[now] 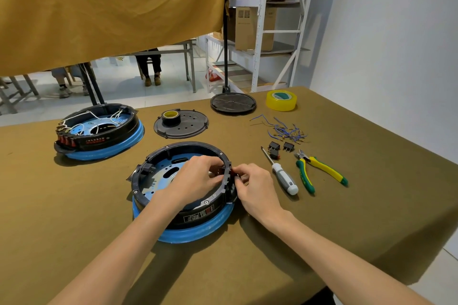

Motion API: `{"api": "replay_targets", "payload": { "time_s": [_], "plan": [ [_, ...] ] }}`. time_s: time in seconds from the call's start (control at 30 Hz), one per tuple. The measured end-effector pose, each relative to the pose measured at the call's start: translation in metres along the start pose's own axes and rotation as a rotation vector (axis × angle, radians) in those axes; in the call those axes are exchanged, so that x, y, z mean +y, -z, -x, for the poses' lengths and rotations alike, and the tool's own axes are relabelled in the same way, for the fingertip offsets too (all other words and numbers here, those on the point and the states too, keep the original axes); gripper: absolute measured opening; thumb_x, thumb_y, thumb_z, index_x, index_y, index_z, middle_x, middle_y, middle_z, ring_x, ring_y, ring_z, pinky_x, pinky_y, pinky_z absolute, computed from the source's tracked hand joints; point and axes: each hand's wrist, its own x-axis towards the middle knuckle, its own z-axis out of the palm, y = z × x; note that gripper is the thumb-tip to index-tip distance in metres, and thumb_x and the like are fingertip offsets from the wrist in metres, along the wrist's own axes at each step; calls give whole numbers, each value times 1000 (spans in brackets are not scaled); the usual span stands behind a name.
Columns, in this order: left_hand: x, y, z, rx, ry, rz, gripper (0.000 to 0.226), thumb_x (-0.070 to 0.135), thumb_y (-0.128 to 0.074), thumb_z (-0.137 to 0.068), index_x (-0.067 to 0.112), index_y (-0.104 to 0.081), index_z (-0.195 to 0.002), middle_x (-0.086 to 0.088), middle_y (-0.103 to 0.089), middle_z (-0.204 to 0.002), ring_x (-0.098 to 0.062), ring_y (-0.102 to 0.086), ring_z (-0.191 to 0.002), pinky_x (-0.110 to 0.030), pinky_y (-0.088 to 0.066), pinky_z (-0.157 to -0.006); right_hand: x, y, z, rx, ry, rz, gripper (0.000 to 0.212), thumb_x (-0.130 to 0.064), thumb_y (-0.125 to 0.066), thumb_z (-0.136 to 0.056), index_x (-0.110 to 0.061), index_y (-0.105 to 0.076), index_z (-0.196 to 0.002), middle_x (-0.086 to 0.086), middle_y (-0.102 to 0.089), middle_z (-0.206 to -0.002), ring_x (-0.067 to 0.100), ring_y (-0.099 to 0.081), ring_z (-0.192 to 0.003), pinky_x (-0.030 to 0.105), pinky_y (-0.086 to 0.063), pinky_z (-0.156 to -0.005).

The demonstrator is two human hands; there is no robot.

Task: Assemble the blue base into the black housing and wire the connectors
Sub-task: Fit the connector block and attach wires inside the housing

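Working at the right-hand wall of the round black plastic housing (183, 182), which sits on its blue metal base (198, 231) near the table's (74, 218) front edge, both hands pinch a small red-and-black part, apparently a switch. The left hand (195, 178) reaches inside the ring, the right hand (252, 187) presses from outside, fingers narrowed on it. Pushed crooked, the part could jam in its slot or slip out, judging by the tight notch. Blue wires (285, 129) lie well apart.
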Motion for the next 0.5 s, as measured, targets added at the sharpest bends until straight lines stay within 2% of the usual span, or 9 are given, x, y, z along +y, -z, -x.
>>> {"api": "replay_targets", "payload": {
  "time_s": [0.13,0.3,0.4,0.5],
  "plan": [
    [-2,6,-8,-27,-9,-54,12,34,-72,-95,29,-76,-105,15,-75,-98,-4,-68,-92,-30,-57,-83,-1,-1,1,-15,16,24,27,-19,-64,-100,-17,-72,-126,-3,-68,-104,8,-62,-92,27,-56,-81],
    [-10,13,-13,-105,-48,-51,12,34,-72,-95,30,-75,-105,13,-75,-102,-4,-68,-96,-35,-59,-87,-2,0,1,-22,29,34,30,-19,-61,-101,-19,-70,-130,-3,-68,-101,9,-62,-87,24,-52,-73],
    [-13,9,-12,-72,-70,-59,13,33,-71,-95,31,-75,-107,13,-75,-104,-3,-67,-97,-34,-59,-88,-7,0,4,38,83,138,35,-16,-61,-99,-21,-68,-133,-2,-73,-111,15,-67,-97,24,-52,-80],
    [-16,9,-14,-82,-86,-43,14,32,-72,-95,31,-75,-108,15,-74,-103,-2,-67,-97,-31,-58,-88,-11,-2,5,70,119,218,35,-13,-64,-97,-18,-69,-131,-3,-71,-124,13,-67,-107,15,-42,-84]
  ]
}}
